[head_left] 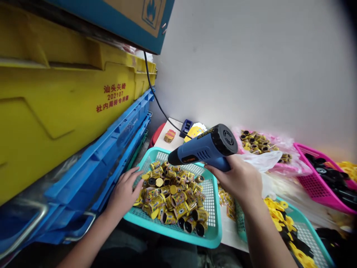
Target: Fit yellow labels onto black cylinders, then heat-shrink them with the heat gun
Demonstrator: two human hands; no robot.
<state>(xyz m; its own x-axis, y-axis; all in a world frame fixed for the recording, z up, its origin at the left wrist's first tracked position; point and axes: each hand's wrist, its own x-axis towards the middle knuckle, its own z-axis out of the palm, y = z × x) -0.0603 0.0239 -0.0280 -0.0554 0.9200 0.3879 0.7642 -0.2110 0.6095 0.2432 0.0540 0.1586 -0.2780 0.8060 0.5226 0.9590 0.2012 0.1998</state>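
Observation:
My right hand grips the handle of a blue and black heat gun, its dark nozzle tipped down to the left over a turquoise basket. A black cord trails from the gun up behind the boxes. Inside the basket lies a heap of small yellow printed cylinders, several with dark open ends. My left hand rests at the basket's left side, fingers stretched out and touching the edge of the heap. Its thumb lies against the nearest cylinders; I see nothing held in it.
Stacked yellow and blue crates wall off the left, below a cardboard box. To the right stand a second turquoise basket with yellow and black parts, a pink basket and a plastic bag near more cylinders.

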